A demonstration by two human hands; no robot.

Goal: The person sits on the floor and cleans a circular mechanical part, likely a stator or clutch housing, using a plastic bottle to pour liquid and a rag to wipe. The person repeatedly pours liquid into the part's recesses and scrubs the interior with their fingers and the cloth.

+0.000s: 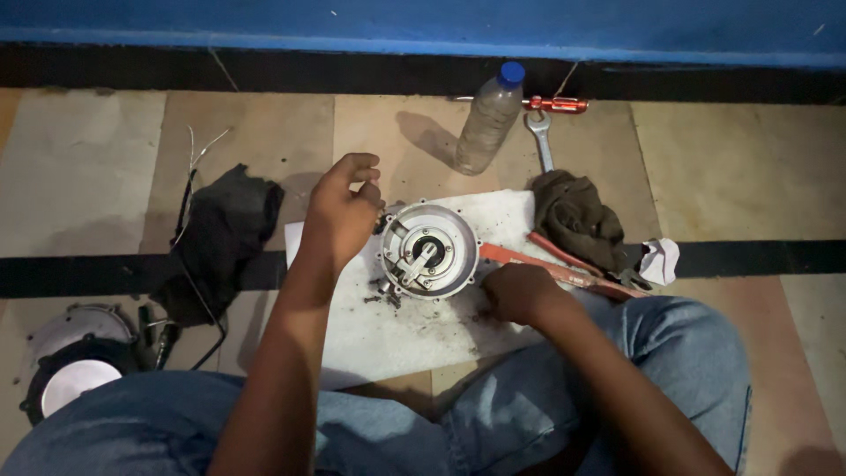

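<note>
Hiding its fingertips, right hand (520, 293) blocks round housing (429, 250).

A plastic bottle (487, 121), spanner (540, 134), brown rag (577, 220) and what looks like black cloth (225, 238) lie on the floor.

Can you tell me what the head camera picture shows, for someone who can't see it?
A seated person's left hand touches the edge of a round metal part on a white board; the right hand rests beside an orange wrench.
</note>
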